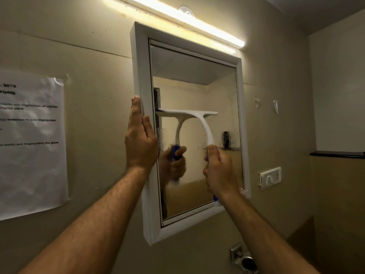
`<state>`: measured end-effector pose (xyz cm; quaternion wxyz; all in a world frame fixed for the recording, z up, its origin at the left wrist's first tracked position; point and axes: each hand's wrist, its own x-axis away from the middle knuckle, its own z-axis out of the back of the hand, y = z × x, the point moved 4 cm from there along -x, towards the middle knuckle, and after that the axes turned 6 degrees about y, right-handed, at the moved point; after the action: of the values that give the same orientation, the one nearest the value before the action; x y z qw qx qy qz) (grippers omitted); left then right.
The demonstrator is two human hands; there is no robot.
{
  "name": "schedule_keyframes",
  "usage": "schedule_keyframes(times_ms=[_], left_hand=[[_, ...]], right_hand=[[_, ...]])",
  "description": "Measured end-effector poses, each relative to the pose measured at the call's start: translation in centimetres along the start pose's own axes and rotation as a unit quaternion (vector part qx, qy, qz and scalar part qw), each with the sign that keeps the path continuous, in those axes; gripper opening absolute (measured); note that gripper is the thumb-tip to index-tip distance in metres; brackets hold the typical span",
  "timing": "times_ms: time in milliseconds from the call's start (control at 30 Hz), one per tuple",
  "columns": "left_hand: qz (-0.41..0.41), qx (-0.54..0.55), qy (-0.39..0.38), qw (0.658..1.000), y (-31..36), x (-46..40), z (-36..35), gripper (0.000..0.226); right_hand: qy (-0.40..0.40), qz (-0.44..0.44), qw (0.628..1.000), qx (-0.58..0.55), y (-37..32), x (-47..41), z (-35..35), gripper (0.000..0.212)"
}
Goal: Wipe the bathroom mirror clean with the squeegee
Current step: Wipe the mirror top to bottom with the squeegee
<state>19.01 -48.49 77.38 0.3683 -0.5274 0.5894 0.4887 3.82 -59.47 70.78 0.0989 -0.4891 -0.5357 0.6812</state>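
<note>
paper sheet (31, 143) left of mirror (197, 91) | tube light (183, 18) above | switch (271, 177) right

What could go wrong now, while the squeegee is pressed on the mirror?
1. The squeegee blade spans only part of the mirror, so strips beside it may stay wet; droplets show low on the glass.
2. The left hand rests flat on the white frame; hard pressure from the right hand might shift the frame.

Dim, warm yellowish room. Only light src: tube lamp (183, 18) above mirror (197, 135), blown out, glare on wall below it. Corners dark. Wide-angle bend at edges. Soft focus; text on paper notice (33, 143) blurry.
</note>
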Motion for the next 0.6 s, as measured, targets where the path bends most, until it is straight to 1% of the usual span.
schedule_keyframes(times_ms=[33, 100, 167, 233, 267, 367, 433, 600], left_hand=[[0.012, -0.004, 0.005, 1.0, -0.2, 0.0, 0.1, 0.051], [0.021, -0.008, -0.002, 1.0, -0.6, 0.3, -0.2, 0.051], [0.02, -0.014, -0.005, 1.0, -0.3, 0.5, -0.2, 0.051], [0.016, -0.025, -0.003, 1.0, -0.4, 0.5, -0.1, 0.051], [0.014, -0.026, -0.006, 1.0, -0.4, 0.5, -0.1, 0.051], [0.015, -0.03, -0.014, 0.999, -0.4, 0.6, -0.2, 0.051], [0.017, -0.028, -0.017, 0.999, -0.4, 0.6, -0.2, 0.051], [0.017, -0.023, -0.015, 0.999, -0.5, 0.6, -0.1, 0.051]], right_hand=[[0.029, 0.03, 0.999, 0.012, 0.7, 0.0, 0.2, 0.039], [0.055, 0.049, 0.997, 0.028, 4.6, -0.8, 0.9, 0.036], [0.056, 0.057, 0.996, 0.035, 5.6, -0.8, 1.1, 0.037], [0.053, 0.083, 0.995, 0.018, 4.8, -1.4, 1.4, 0.04], [0.054, 0.081, 0.995, 0.008, 4.1, -1.9, 1.5, 0.041], [0.045, 0.03, 0.998, -0.034, 2.2, -3.7, 1.4, 0.042], [0.038, 0.006, 0.998, -0.042, 1.8, -4.0, 1.2, 0.043], [0.027, 0.04, 0.999, -0.001, 5.6, -1.8, 1.8, 0.039]])
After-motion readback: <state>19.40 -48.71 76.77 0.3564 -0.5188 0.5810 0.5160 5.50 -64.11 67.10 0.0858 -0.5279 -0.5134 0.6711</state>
